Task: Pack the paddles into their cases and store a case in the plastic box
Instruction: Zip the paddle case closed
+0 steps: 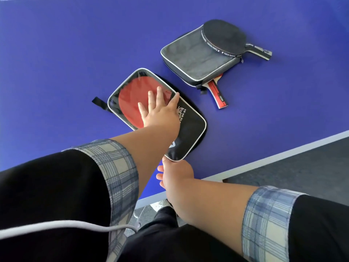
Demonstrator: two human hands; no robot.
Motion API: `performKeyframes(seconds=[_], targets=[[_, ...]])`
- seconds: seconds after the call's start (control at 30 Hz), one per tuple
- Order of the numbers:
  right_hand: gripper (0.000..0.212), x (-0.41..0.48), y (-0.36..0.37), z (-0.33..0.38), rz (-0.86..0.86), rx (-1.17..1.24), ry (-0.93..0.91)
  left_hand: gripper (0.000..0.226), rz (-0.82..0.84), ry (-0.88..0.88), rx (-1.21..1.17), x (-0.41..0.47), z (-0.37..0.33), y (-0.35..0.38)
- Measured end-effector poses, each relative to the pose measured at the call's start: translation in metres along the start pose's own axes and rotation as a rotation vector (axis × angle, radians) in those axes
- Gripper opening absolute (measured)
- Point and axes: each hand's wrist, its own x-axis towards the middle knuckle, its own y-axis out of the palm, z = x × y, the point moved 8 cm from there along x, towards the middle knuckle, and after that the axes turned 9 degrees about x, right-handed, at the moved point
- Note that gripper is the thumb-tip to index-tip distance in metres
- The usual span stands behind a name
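left hand (160,110) spread flat on near case (190,127), centre frame, pinning red paddle (136,99) behind its clear window | right hand (175,173) pinches case's lower corner, likely the zip | grey case (198,59), upper right: two paddles unpacked | plastic box unseen

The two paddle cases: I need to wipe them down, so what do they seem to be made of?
Near case: black woven fabric, probably nylon, with a glossy clear plastic window that shows glare over the red paddle. Far case: matte grey mesh-like fabric, its weave visible, with pale piping along the edge. The exact fibre cannot be told.
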Motion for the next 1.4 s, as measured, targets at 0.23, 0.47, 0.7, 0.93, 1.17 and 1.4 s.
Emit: performKeyframes(seconds=[0.23,0.47,0.7,0.93,1.17,1.4], targets=[[0.019,-0.001,-0.03,0.039,-0.004,-0.949,-0.408,0.054,-0.066,0.092,0.053,-0.002,0.007,0.003],[0.026,0.001,-0.064,0.095,-0.129,-1.383,-0.669,0.057,-0.035,0.136,0.096,-0.003,0.008,0.002],[0.02,0.015,-0.084,0.16,-0.25,-1.618,-0.735,0.059,-0.025,0.227,0.172,-0.012,0.012,-0.001],[0.031,0.024,-0.051,0.18,-0.041,-1.937,-0.989,0.06,0.007,0.315,0.275,-0.025,0.019,0.001],[0.022,0.022,-0.008,0.176,0.467,-2.04,-1.191,0.054,0.04,0.391,0.273,-0.033,0.031,-0.011],[0.026,0.032,0.017,0.19,0.519,-2.114,-1.353,0.063,-0.064,-0.163,0.075,-0.001,0.045,-0.019]])
